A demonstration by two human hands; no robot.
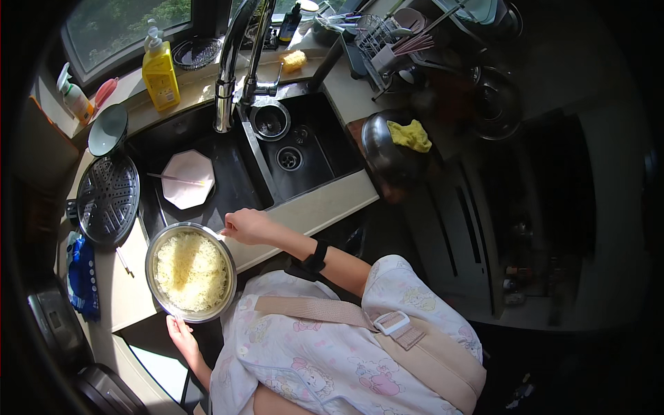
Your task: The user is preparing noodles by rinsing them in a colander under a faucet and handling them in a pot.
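Note:
A round stainless steel pot holds pale, curly strands that look like noodles. It is over the front edge of the counter, close to my body, at the left corner of the sink. My right hand is closed at the rim on the sink side, where a handle partly shows. On the opposite side, my left hand pinches the rim or a handle with thumb and fingers. Just beyond the pot, a pale octagonal plate sits in the large basin of the black sink, with a thin stick across it.
A chrome faucet arches over the basins. Left of the sink stand a perforated black steamer plate, a bowl and a blue packet. A yellow bottle is by the window. Yellow cloth lies on a metal vessel.

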